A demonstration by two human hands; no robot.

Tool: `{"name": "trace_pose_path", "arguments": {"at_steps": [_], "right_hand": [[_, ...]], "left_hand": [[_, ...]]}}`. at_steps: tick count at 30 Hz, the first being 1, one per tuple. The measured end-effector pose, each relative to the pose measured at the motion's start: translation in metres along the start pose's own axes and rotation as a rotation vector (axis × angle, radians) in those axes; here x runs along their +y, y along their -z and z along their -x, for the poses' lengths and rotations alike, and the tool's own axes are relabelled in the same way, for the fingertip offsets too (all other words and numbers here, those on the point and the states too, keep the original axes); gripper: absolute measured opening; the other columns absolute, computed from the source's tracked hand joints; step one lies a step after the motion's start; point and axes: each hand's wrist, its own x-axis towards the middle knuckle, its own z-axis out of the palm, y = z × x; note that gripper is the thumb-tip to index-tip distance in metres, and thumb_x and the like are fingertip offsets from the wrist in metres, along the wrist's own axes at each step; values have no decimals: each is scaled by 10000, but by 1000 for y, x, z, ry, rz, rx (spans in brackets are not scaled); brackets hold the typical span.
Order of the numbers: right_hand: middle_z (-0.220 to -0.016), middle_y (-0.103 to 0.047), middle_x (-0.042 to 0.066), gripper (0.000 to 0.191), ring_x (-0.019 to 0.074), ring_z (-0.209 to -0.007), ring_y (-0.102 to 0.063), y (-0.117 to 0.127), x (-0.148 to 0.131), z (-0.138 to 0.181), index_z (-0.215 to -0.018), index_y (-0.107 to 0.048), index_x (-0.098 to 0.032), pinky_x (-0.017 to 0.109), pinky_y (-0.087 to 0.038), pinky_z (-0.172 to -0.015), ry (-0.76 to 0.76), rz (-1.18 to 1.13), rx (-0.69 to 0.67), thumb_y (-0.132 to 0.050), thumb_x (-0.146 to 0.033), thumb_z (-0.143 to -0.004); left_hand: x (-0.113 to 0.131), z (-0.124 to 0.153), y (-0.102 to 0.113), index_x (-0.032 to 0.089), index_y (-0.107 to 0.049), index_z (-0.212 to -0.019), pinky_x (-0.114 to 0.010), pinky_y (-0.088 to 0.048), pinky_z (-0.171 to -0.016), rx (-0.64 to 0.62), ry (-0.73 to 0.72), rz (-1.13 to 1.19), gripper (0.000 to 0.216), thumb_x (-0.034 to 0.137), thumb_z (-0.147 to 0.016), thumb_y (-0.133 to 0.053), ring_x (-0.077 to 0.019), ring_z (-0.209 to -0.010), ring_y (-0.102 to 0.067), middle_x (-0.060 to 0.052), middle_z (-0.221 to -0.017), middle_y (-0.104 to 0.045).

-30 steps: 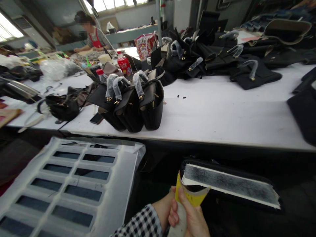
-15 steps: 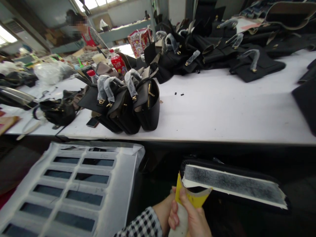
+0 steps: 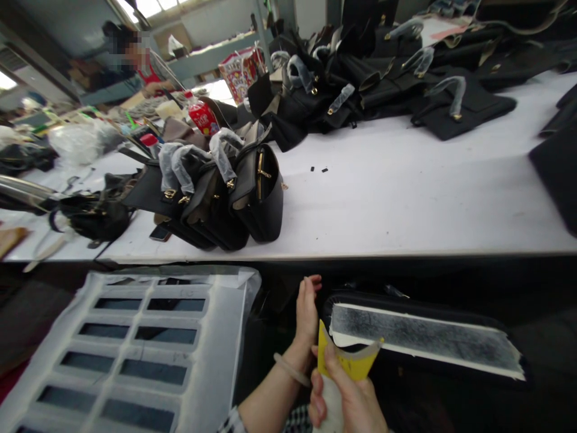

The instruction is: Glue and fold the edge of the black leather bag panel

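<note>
Head view: the person stands at the near edge of a white bench [image 3: 406, 198], and the work sits below that edge, in front of the body. The right hand [image 3: 349, 400] is closed around a yellow-tipped tool [image 3: 345, 361], gripping its pale handle with the yellow part uppermost and touching the near end of a long black panel [image 3: 424, 337] faced with a white-edged grey strip. The left hand [image 3: 308, 310] is open, fingers straight and pointing up and away, empty, just left of the panel's end without clearly touching it. A bangle shows on that wrist.

Judged from this, the step in hand is work with the tool on the strip's left end, with the free hand coming in to steady the piece. The next move would seem to call for the left hand to brace the panel's end so the tool can bear on it without the piece shifting.

The panel's long axis runs left to right, dipping slightly toward the right; its rounded end points left, toward the hands. The tool stands roughly upright.

Farther off, black handbags [image 3: 225, 192] cluster on the bench.
</note>
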Motion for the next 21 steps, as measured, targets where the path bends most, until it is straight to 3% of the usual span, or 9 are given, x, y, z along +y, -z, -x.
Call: {"name": "trace_pose_path", "arguments": {"at_steps": [1, 4, 6, 10, 21], "right_hand": [[-549, -544, 8, 665, 116, -386, -452, -2, -1, 1, -980, -612, -94, 251, -363, -402, 15, 0, 3, -798, -636, -643], [-489, -496, -8, 602, 101, -362, -433, -3, -2, 3, -857, -594, -97, 227, -345, -390, 46, 18, 8, -753, -653, -694], [-463, -474, -14, 616, 93, -350, -426, -1, -3, 2, -812, -574, -100, 221, -353, -388, 16, 48, -29, -742, -679, -688], [-485, -505, -14, 692, 100, -345, -440, 4, -9, 0, -857, -567, -107, 233, -389, -380, -38, 115, -109, -739, -738, -632], [-481, -504, -8, 732, 98, -363, -454, 3, -30, 8, -821, -609, -89, 221, -386, -399, -72, 278, -61, -735, -771, -588]], "left_hand": [[12, -3, -3, 160, -636, -1207, -448, -346, -1133, -71, -65, -10, 577, 563, -1015, -270, -235, -1210, -543, -107, -1283, -605], [46, -3, -12, 184, -723, -1144, -389, -263, -1188, -435, -260, -154, 670, 537, -1032, -164, -221, -1218, -564, -59, -1206, -676], [58, 0, -17, 173, -750, -1095, -365, -275, -1182, -538, -280, -244, 677, 520, -1039, -171, -212, -1155, -615, -54, -1125, -711], [59, 1, -21, 143, -766, -1027, -363, -335, -1146, -496, -216, -239, 686, 504, -1044, -182, -213, -1072, -662, -63, -1053, -729], [60, 1, -23, 154, -776, -970, -378, -368, -1128, -474, -162, -243, 669, 510, -1039, -215, -213, -1018, -683, -53, -1010, -738]]}}
